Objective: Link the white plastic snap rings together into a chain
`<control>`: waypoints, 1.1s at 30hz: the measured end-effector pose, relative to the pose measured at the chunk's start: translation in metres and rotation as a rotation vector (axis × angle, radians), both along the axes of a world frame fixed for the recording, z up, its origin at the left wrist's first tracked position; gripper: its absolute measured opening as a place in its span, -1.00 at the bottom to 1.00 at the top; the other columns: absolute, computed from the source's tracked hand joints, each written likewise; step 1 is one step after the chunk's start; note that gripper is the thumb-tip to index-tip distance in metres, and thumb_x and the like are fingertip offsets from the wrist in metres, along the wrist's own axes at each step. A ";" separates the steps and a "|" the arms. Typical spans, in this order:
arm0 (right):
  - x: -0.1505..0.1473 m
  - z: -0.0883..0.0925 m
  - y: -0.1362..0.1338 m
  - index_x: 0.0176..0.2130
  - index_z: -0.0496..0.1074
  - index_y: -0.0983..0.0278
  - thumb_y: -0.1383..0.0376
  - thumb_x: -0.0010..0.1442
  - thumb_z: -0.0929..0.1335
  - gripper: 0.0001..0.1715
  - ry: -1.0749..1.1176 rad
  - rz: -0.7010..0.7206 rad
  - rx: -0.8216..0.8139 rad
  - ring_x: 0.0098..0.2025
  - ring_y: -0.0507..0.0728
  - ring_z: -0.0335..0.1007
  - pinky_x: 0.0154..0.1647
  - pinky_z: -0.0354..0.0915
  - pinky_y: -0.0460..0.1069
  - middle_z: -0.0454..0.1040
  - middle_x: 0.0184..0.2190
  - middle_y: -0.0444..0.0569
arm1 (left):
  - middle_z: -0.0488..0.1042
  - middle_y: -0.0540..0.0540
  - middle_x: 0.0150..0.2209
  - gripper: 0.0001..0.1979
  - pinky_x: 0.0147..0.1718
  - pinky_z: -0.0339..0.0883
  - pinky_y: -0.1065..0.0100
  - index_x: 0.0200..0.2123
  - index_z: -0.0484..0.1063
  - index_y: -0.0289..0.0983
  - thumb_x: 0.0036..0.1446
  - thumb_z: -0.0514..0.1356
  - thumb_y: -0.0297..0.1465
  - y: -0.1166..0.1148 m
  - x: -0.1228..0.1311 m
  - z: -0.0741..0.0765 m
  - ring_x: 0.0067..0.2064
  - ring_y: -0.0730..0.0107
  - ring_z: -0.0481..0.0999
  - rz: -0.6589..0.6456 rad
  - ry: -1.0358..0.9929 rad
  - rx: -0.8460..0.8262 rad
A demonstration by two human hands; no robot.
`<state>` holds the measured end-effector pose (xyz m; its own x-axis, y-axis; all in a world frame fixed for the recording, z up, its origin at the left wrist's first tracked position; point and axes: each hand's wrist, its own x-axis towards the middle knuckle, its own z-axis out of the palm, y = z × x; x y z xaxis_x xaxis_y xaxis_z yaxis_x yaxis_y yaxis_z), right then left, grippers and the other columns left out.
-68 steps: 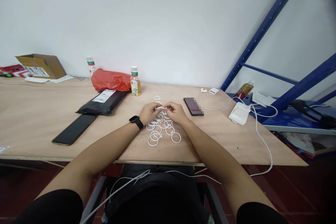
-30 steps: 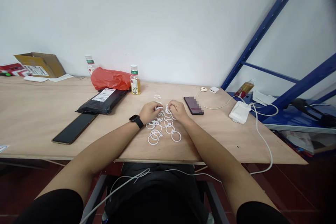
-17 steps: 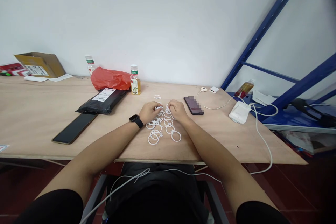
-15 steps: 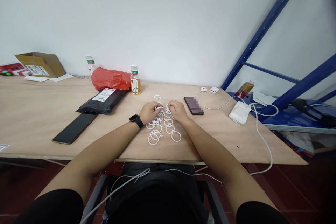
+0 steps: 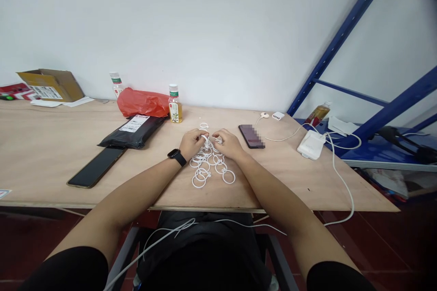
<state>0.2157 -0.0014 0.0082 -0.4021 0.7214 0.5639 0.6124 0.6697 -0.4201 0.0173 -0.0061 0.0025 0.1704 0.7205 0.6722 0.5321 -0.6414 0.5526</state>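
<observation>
My left hand (image 5: 192, 144) is closed, pinching a white plastic curtain ring (image 5: 205, 137) between thumb and fingers. Just across from it, my right hand (image 5: 228, 144) has its fingers curled in a pinch over white rings; which part it grips is mostly hidden. Beneath and in front of both hands, several white curtain rings (image 5: 229, 177) with small eyelets lie overlapping on the wooden table in two rough strands. A single ring (image 5: 204, 125) rests apart, beyond my fingertips.
On the left are a dark phone (image 5: 97, 167), a black parcel bag (image 5: 133, 132), a red plastic bag (image 5: 142, 103), a drink bottle (image 5: 175, 107) and an open carton (image 5: 56, 86). Another phone (image 5: 251, 137), a white charger (image 5: 311, 144) and cables lie right, beside blue shelving (image 5: 344, 32).
My right hand has moved slightly left, closer to my left hand, and its fingers have shifted. A ring held in my left hand now shows more clearly. The lower rings lie as before.
</observation>
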 end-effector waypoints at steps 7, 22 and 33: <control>-0.005 0.007 -0.012 -0.24 0.50 0.20 0.08 0.10 0.47 -0.71 -0.072 0.133 0.086 -0.17 0.13 0.45 -0.16 0.26 -0.04 0.54 -0.24 -0.03 | 0.51 -0.09 -0.40 -0.67 -0.26 0.32 0.35 -0.27 0.61 -0.24 0.32 0.07 -0.24 -0.002 0.000 0.003 -0.31 0.35 0.48 -0.001 0.045 -0.009; -0.002 0.008 -0.013 -0.23 0.41 0.24 0.17 0.30 0.20 -0.72 0.028 -0.033 -0.031 -0.39 0.08 0.35 -0.34 0.14 -0.07 0.50 -0.41 -0.08 | 0.56 -0.11 -0.28 -0.67 -0.17 0.30 0.28 -0.14 0.57 -0.23 0.33 0.08 -0.19 -0.006 0.001 0.007 -0.23 0.32 0.50 -0.027 0.168 0.043; -0.002 0.010 -0.013 -0.27 0.38 0.23 0.19 0.27 0.19 -0.75 -0.019 -0.002 -0.110 -0.41 0.08 0.31 -0.35 0.10 -0.08 0.44 -0.47 -0.11 | 0.53 -0.08 -0.37 -0.70 -0.21 0.30 0.30 -0.22 0.58 -0.25 0.31 0.13 -0.20 -0.006 0.001 0.006 -0.31 0.37 0.47 -0.137 0.169 0.144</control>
